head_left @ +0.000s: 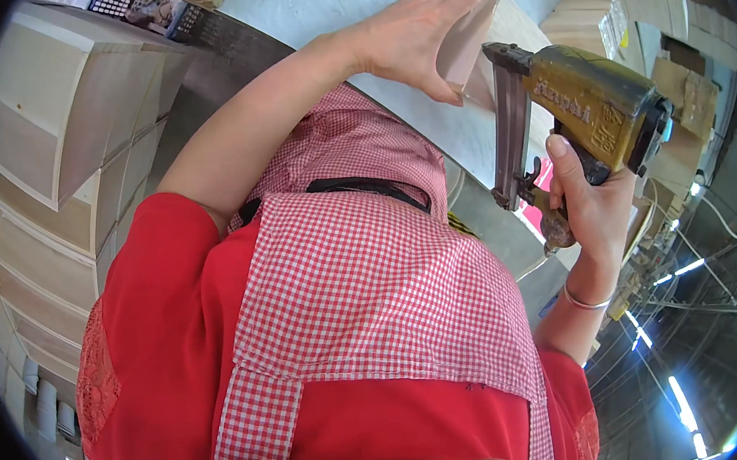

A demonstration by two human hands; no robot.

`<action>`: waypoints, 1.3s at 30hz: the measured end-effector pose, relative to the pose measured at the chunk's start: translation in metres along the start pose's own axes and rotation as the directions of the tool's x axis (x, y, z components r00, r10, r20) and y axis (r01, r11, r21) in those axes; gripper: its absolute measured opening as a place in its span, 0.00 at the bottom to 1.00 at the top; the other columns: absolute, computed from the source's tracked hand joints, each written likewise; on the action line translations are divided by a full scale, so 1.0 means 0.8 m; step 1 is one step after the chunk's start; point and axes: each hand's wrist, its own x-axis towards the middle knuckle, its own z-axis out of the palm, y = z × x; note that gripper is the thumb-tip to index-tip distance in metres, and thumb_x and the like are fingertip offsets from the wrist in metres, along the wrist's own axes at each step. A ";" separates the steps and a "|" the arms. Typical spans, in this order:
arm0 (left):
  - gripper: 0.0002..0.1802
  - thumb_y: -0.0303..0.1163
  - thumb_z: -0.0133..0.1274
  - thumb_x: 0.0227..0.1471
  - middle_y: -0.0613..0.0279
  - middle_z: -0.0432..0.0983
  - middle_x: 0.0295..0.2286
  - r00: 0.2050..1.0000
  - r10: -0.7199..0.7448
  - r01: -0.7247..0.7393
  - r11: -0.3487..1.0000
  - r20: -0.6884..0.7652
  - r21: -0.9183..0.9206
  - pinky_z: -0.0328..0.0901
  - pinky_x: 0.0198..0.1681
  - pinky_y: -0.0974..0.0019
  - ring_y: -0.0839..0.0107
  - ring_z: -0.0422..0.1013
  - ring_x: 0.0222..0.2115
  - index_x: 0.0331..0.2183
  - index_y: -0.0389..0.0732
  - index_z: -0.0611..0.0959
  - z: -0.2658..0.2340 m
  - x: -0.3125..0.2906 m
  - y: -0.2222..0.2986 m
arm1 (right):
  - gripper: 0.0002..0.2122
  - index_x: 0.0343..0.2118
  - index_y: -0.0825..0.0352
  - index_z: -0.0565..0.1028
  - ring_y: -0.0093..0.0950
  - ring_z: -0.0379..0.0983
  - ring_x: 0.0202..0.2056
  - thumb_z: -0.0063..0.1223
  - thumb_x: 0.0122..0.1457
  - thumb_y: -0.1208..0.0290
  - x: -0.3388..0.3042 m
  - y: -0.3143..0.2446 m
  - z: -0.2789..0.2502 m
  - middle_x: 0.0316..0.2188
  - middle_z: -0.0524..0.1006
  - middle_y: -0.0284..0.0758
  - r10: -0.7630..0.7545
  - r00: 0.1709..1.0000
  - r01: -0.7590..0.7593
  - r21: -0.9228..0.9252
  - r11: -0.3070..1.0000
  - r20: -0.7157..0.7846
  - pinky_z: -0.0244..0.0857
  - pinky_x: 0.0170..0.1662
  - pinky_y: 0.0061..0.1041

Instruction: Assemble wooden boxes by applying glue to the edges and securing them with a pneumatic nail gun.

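A red shirt [378,424] and checked apron [383,291] fill the foreground, with the wood piece [468,47] beyond them over the pale bench [294,6], left of the nail gun [592,106], whose nose end points toward it; whether they touch I cannot tell. The left hand [399,45], nearer the piece, grasps it between widely spread thumb and fingers, while the right hand [594,199] is wrapped around the gun's handle, the gun's body slanting leftward and up.

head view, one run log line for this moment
left hand: holding wooden piece | right hand: holding yellow nail gun | worktable: pale
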 end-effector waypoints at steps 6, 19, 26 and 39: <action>0.73 0.41 0.73 0.23 0.45 0.58 0.58 0.998 0.043 -0.044 0.999 -0.035 -0.019 0.56 0.61 0.54 0.48 0.59 0.57 0.66 0.44 0.45 -0.003 -0.001 -0.005 | 0.13 0.40 0.71 0.75 0.14 0.64 0.15 0.62 0.58 0.68 0.005 -0.002 0.001 0.20 0.73 0.28 0.015 1.000 -0.015 -0.020 1.000 0.003 0.56 0.17 0.15; 0.73 0.40 0.73 0.23 0.46 0.57 0.59 0.998 0.038 -0.039 0.999 -0.042 -0.026 0.55 0.62 0.52 0.48 0.58 0.58 0.66 0.46 0.46 -0.002 -0.004 0.001 | 0.13 0.39 0.72 0.77 0.13 0.63 0.15 0.64 0.57 0.67 0.013 -0.006 -0.012 0.20 0.74 0.28 -0.094 0.995 0.098 -0.110 0.989 0.046 0.55 0.17 0.15; 0.73 0.39 0.73 0.22 0.46 0.58 0.58 0.999 0.024 -0.025 0.999 -0.030 -0.022 0.56 0.61 0.53 0.48 0.59 0.57 0.66 0.47 0.46 0.006 -0.008 -0.003 | 0.13 0.39 0.72 0.77 0.13 0.63 0.15 0.64 0.56 0.69 0.024 -0.001 -0.019 0.20 0.74 0.27 -0.060 0.992 0.081 -0.205 0.975 0.108 0.54 0.17 0.15; 0.69 0.39 0.73 0.29 0.45 0.59 0.58 0.896 -0.441 0.404 0.858 -0.049 -0.318 0.57 0.61 0.54 0.54 0.61 0.57 0.66 0.43 0.46 -0.046 -0.038 0.054 | 0.14 0.38 0.73 0.72 0.15 0.64 0.16 0.59 0.59 0.67 -0.046 0.135 -0.092 0.16 0.70 0.28 0.121 0.862 -0.006 0.228 0.974 -0.493 0.57 0.21 0.16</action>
